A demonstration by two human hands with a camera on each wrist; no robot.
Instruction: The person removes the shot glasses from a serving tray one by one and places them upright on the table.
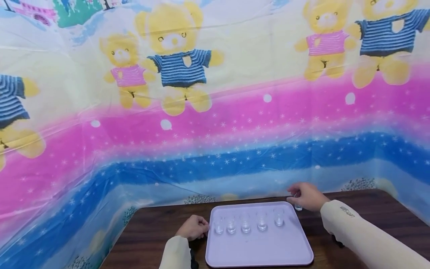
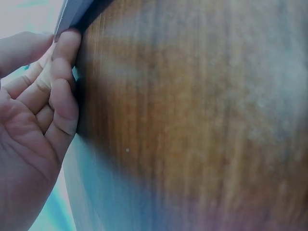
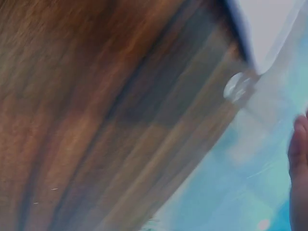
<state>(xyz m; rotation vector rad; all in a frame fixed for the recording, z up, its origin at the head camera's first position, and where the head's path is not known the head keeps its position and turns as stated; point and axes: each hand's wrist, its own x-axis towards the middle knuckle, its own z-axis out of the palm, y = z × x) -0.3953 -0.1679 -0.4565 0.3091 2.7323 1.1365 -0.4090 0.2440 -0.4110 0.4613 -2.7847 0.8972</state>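
A pale lilac tray lies on the dark wood table, with a row of several small clear glasses standing across its far half. My left hand is at the tray's left side; in the left wrist view its thumb and curled fingers pinch the rim. Just past the far right corner of the tray, another small clear glass stands on the table. My right hand hovers over that glass with fingers loosely bent. In the right wrist view, the glass shows apart from the fingers.
The brown wood table extends to both sides of the tray. A cloth printed with teddy bears hangs close behind the table's far edge and around the sides.
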